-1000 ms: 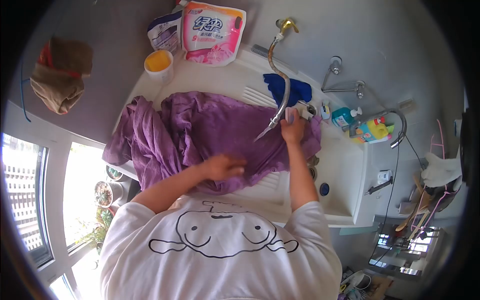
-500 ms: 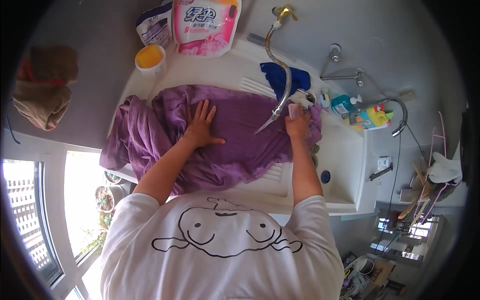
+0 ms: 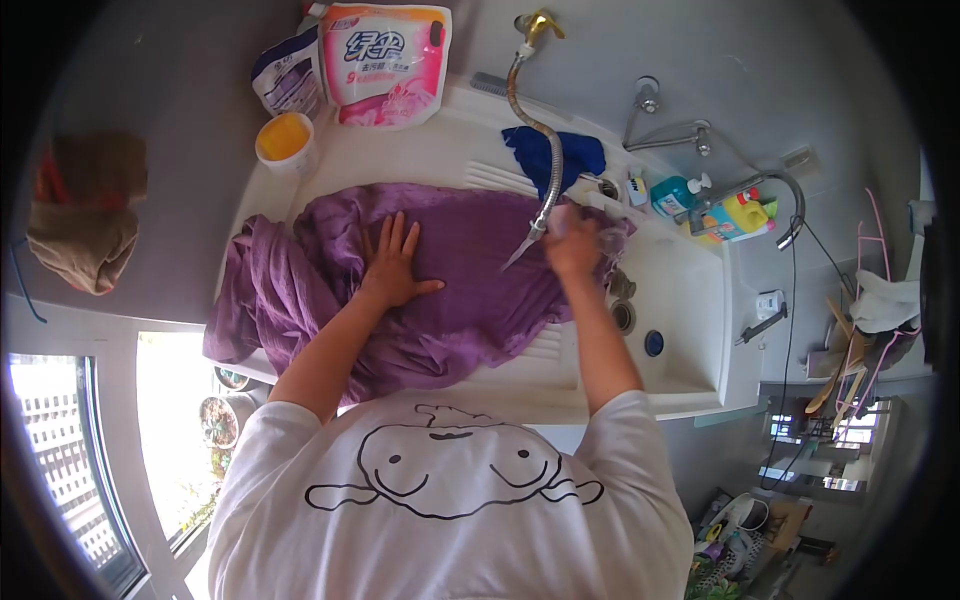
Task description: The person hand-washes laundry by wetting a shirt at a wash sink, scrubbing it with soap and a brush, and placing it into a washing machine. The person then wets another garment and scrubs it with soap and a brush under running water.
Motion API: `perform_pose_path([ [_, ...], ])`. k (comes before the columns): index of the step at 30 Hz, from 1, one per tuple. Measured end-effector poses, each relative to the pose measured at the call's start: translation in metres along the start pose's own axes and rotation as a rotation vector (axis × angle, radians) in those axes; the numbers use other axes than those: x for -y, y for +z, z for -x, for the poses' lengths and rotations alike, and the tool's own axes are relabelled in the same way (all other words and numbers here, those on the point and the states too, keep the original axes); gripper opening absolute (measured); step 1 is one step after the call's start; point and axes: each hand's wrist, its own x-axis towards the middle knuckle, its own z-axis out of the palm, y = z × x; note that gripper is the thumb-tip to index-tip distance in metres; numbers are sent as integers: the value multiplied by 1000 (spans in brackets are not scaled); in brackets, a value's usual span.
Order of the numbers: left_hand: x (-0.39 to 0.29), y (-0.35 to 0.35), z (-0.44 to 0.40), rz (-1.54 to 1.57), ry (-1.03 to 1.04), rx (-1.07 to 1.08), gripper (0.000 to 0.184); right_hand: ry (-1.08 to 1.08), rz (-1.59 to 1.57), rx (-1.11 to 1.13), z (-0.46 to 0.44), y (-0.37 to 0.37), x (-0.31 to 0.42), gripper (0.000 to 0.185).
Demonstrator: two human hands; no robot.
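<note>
A wet purple cloth [image 3: 470, 270] lies spread over the washboard side of the white sink, bunched into folds on the left. My left hand [image 3: 394, 270] rests flat on it with fingers spread. Toward the cloth's right end, my right hand [image 3: 574, 250] is closed around a pink bar of soap [image 3: 563, 218], partly hidden and blurred by motion. Between the hands hangs the metal hose [image 3: 555, 165] of the brass tap [image 3: 540, 28], with a thin clear stream or tip at its lower end over the cloth.
Behind the cloth are a pink detergent pouch [image 3: 385, 65], a tub with yellow contents [image 3: 285, 142] and a dark blue cloth [image 3: 555, 158]. A teal pump bottle [image 3: 678, 194] and a yellow bottle [image 3: 738, 217] stand right. The sink basin [image 3: 690, 300] has a drain.
My right hand has moved left along the cloth with the pink bar, close to the hose. My left hand stays spread on the cloth. The view has shifted slightly.
</note>
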Motion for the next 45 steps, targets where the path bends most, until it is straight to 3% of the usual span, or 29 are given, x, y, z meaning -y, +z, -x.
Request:
perform_pose_path([
  [1,-2,1,1,-10,-12,-23,103,-52,-85,127,14,-8,31,55],
  [2,-4,0,1,-11,-1,-20,103,141,-338,115,39,4,57,61],
  [3,-5,-4,1,-31,-24,23,102,-210,-114,25,59,14,83,61],
  [4,-5,-6,0,-54,-48,63,101,-288,-255,221,67,-4,103,60],
  [5,-3,-5,-1,-58,-43,66,101,-359,-217,167,72,-3,105,59],
  [7,2,-1,2,-40,-40,8,100,-204,-457,-63,49,76,24,58],
  [8,3,0,3,-33,-32,-1,100,-109,-255,147,26,3,28,54],
  [9,3,0,3,-23,-26,-20,100,-184,-232,-103,14,35,-21,48],
  [10,1,-2,3,-18,-20,-22,100,-90,-123,-80,6,24,-38,47],
  [14,1,7,3,-33,7,-109,92,23,9,23,6,-4,0,51],
  [16,0,11,3,-101,186,-286,66,9,-92,132,40,2,43,60],
  [17,-2,9,1,-103,191,-287,66,-219,-124,-50,62,28,56,63],
  [18,-4,7,1,-18,248,-154,49,-190,-236,288,71,-2,83,63],
  [19,-6,4,-2,66,303,-23,32,-312,-238,209,73,-3,89,60],
  [21,-3,12,-8,-21,383,-129,24,-501,-410,-173,52,37,54,54],
  [22,0,14,-5,-104,457,-231,16,-350,-380,-75,34,39,36,49],
  [23,-1,13,-4,-110,459,-227,16,-202,-335,24,16,41,18,45],
  [25,-1,9,-3,-88,436,-146,12,-51,-36,-110,-10,22,6,48],
  [27,2,14,-2,-59,453,-159,13,-37,5,-85,-13,13,6,51],
  [29,4,16,2,-26,474,-166,14,-133,-194,128,10,-13,42,54],
  [33,13,-5,21,-5,402,-79,13,-316,-275,108,65,1,99,40],
  [35,14,-26,30,8,386,-33,13,-194,-374,69,39,39,70,47],
  [36,14,-39,34,-2,378,-43,13,-252,-411,-126,27,59,44,44],
  [37,11,-48,31,-4,369,-75,14,-285,-432,-56,15,7,41,43],
  [38,13,-53,31,-1,370,-78,14,-44,-240,-7,1,7,33,40],
  [41,29,-70,18,-14,439,-145,11,15,-140,54,-6,15,28,43],
  [43,41,-89,12,-148,284,-181,9,22,-439,46,28,13,65,48],
  [44,49,-96,14,-184,224,-194,9,-143,-324,-11,51,10,89,49],
  [45,57,-103,16,-220,164,-213,9,-176,-351,272,57,-24,106,49],
])
